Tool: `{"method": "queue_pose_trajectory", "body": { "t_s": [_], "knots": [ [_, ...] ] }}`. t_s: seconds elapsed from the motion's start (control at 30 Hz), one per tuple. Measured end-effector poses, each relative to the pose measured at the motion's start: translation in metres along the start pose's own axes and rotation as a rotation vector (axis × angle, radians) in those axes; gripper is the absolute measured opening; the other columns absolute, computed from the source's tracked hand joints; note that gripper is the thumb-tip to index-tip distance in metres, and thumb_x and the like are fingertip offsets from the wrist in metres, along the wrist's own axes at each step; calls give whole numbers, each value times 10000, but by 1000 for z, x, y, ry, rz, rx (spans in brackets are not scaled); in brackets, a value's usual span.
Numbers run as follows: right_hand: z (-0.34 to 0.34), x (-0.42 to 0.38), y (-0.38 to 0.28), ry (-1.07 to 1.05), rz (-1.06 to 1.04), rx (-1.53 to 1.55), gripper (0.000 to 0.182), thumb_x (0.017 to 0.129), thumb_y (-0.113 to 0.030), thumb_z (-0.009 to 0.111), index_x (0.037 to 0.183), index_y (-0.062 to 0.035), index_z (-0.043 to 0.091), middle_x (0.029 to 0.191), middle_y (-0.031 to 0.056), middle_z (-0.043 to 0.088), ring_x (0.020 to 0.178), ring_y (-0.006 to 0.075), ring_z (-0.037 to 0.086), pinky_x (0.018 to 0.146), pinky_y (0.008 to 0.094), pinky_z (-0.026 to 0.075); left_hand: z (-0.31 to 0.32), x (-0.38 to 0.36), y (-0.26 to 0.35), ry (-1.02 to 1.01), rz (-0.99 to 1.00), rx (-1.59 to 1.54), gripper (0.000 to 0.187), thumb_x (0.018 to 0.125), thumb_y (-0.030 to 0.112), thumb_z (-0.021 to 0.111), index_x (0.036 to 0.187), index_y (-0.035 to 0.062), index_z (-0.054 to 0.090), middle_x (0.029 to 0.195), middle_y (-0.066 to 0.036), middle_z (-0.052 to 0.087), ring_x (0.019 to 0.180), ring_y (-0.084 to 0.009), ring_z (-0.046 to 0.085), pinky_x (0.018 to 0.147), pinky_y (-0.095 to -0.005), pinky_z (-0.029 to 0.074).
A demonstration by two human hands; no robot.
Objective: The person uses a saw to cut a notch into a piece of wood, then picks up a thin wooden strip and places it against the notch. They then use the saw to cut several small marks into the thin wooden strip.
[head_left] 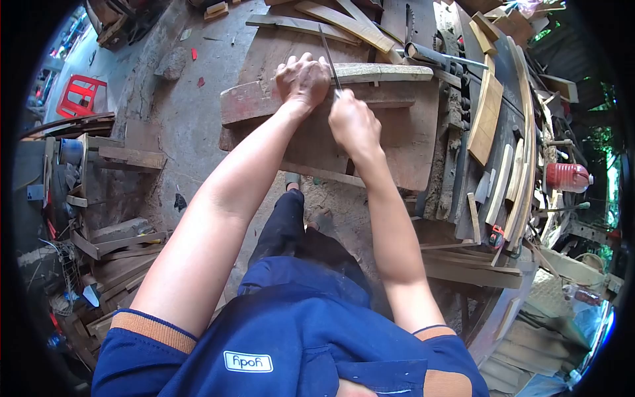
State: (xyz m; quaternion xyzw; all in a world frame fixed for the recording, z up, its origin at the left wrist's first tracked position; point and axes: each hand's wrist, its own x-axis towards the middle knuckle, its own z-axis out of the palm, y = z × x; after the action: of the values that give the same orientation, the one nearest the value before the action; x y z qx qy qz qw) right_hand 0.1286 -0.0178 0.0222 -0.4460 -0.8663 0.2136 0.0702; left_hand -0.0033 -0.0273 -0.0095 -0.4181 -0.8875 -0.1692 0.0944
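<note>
A long thin saw-like blade points up and away from my right hand, whose fingers are wrapped round its near end. Just left of the blade, my left hand presses with bent fingers on a wooden piece that lies across the bench. The right part of this wood is pale on top; a reddish, worn block shows to the left of my left hand. Both rest on a broad brown wooden bench top. The wood under my left hand is hidden.
Loose planks lie at the bench's far side. To the right, a long table holds boards, curved strips and a tape measure. A red jug stands farther right. A red plastic chair is at the far left.
</note>
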Motion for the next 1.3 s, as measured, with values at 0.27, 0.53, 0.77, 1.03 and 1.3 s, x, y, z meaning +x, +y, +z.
{"method": "queue_pose_trajectory", "body": {
  "t_s": [0.27,0.53,0.77,1.03,1.3],
  "knots": [
    [-13,-42,2,-101,39,-29,222,950,-176,419,993,-8,558,857,269,694,830,414,702,737,514,565,2,1,-4,5,-5,2,409,957,376,434,818,104,706,943,-73,710,963,-262,652,835,-413,476],
    [-1,-3,-3,-19,-9,1,243,963,-193,419,975,0,566,872,297,684,843,439,692,749,538,557,-5,-3,0,-44,-28,-24,399,954,373,429,837,102,697,936,-84,712,984,-262,652,838,-417,475],
    [-17,-18,1,-59,18,13,260,963,-201,415,972,-1,581,883,290,687,863,423,695,770,519,558,3,-1,-1,39,-28,-38,423,953,387,437,797,97,703,921,-89,709,959,-269,656,830,-421,479],
    [-25,-41,0,-136,42,-3,253,951,-196,439,1016,13,567,903,293,687,900,421,690,797,517,550,4,1,-3,57,10,1,417,955,381,440,779,104,697,898,-65,707,932,-263,657,833,-415,479],
    [-1,3,-4,-45,13,-13,240,952,-176,409,1007,-1,564,901,277,691,875,428,691,785,519,551,-4,-3,2,-7,-14,-2,391,950,385,446,840,100,691,896,-77,715,961,-264,661,839,-415,479]
  ]
}}
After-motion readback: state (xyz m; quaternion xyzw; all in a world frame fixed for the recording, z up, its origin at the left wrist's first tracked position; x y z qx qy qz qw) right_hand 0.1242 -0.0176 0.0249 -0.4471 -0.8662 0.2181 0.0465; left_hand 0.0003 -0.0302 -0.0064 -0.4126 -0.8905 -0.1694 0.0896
